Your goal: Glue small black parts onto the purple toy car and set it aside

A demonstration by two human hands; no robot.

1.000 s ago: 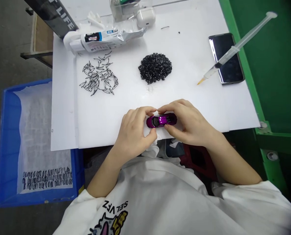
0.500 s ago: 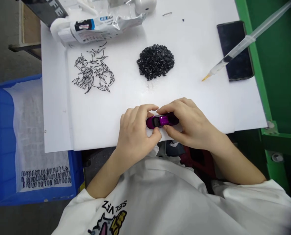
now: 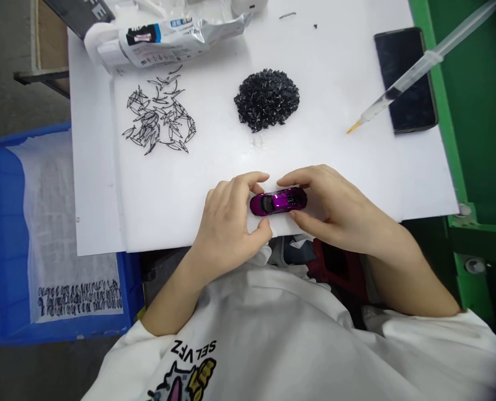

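A small shiny purple toy car (image 3: 280,201) lies on the white table top near its front edge, between my two hands. My left hand (image 3: 235,214) curves around its left end, with thumb and fingers apart. From the other side my right hand (image 3: 333,209) arches around the right end, fingers spread. Its thumb tip is close to the car's near side; whether it touches I cannot tell. The car's roof and rear deck show fully between the hands.
Beyond the hands sit a pile of small black pieces (image 3: 266,99) and scattered thin black loops (image 3: 160,117). A silver tube (image 3: 176,42) lies at the back left, a dark phone (image 3: 410,106) under a dropper (image 3: 410,72) at right. A blue bin (image 3: 8,223) stands left, below the table.
My right hand has drawn back to the right and opened wider, uncovering the car's right end. My left hand has barely moved.
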